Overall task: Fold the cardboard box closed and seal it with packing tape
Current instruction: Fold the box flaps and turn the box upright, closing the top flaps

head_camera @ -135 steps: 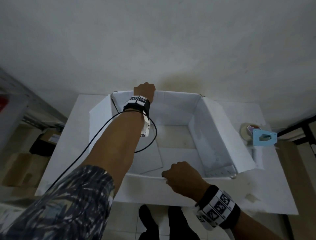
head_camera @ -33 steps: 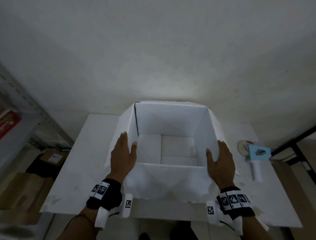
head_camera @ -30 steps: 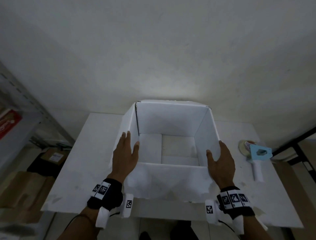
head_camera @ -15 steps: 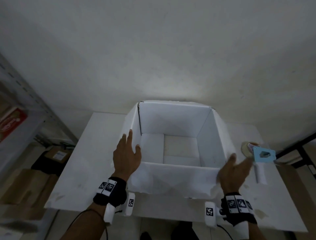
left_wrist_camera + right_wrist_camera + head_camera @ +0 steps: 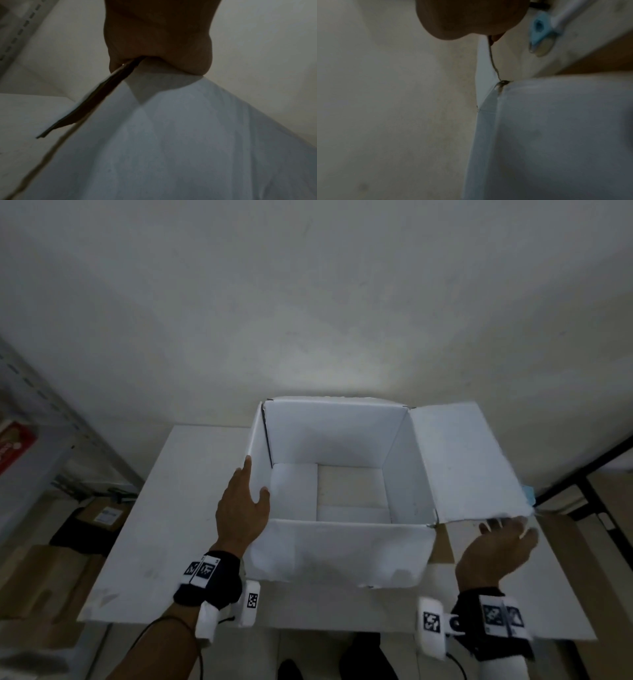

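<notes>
The white cardboard box [image 5: 339,553] stands open on the white table [image 5: 144,542]. My left hand [image 5: 241,508] lies flat against the outside of the upright left flap [image 5: 257,446], fingers straight and thumb over its top edge. In the left wrist view, the flap edge [image 5: 96,97] runs into that hand [image 5: 154,33]. The right flap [image 5: 462,460] is spread outward, nearly level. My right hand [image 5: 496,546] is open just below its near edge, fingertips touching it. That flap hides most of the blue tape dispenser [image 5: 539,32], which lies on the table to the right.
Metal shelving [image 5: 41,440] stands at the left, with cardboard boxes [image 5: 102,511] on the floor under it. A dark frame [image 5: 589,474] runs at the right. The wall is close behind the box.
The right flap has swung outward from upright to nearly level, covering the dispenser. My right hand went right and under its edge. The left hand stays on the left flap.
</notes>
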